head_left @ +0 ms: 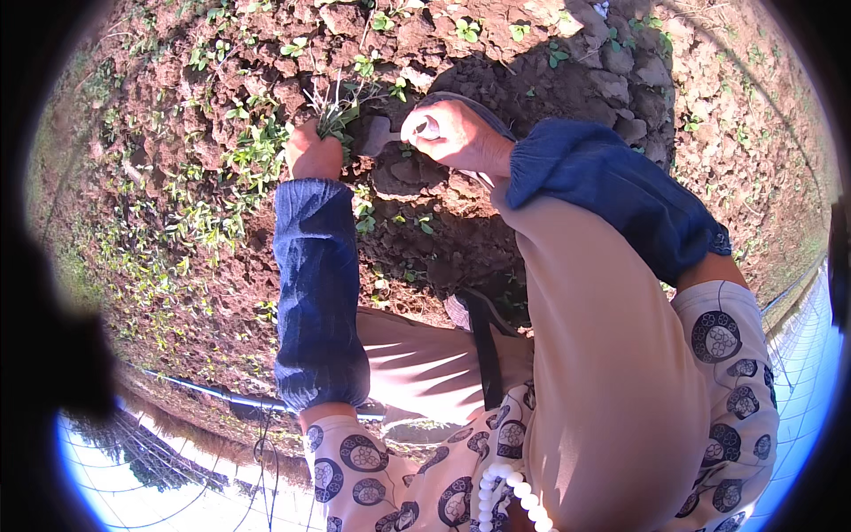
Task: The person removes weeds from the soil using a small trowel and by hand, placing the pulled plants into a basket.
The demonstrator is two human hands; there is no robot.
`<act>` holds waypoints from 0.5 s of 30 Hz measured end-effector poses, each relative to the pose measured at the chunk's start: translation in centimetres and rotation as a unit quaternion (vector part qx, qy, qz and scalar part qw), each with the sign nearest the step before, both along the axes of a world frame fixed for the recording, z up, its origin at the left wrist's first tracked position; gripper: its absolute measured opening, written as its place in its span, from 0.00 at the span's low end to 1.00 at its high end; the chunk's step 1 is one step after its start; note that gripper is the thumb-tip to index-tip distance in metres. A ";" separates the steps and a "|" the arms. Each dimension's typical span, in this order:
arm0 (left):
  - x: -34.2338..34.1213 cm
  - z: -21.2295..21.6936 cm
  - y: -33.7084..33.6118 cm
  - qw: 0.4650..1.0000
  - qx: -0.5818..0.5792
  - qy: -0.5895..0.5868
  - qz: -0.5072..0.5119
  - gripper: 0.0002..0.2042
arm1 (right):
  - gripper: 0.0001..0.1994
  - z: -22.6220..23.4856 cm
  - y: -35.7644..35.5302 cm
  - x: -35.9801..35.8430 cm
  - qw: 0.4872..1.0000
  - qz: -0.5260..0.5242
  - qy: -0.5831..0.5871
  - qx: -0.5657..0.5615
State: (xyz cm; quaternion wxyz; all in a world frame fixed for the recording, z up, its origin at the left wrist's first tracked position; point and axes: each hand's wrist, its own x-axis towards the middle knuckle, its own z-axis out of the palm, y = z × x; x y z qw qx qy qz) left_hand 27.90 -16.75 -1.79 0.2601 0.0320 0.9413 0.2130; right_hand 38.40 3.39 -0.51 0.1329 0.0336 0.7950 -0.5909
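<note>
My left hand point(315, 152) is closed around a bunch of weeds point(335, 117), whose thin stems and leaves stick out past the fingers. To its right, my right hand point(456, 135) grips a small flat-bladed trowel point(378, 136). The blade points left toward the weeds, low over the brown soil. Most of the trowel's handle is hidden inside my fingers. Small green plants point(257, 155) grow thickly just left of my left hand. Blue sleeve covers point(317, 266) are on both forearms.
Cloddy soil point(417, 177) with scattered seedlings point(467, 31) spreads all around. My bent knee point(541, 217) rises close beside my right forearm, and a shoe point(461, 310) rests on the ground below. White beads point(514, 483) hang at my front. Wire netting point(222, 479) shows along the lower rim.
</note>
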 end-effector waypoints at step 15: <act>2.6 0.6 -0.9 0.965 0.203 -0.111 0.126 0.13 | 0.03 0.1 -1.2 -0.8 0.987 0.106 0.085 0.090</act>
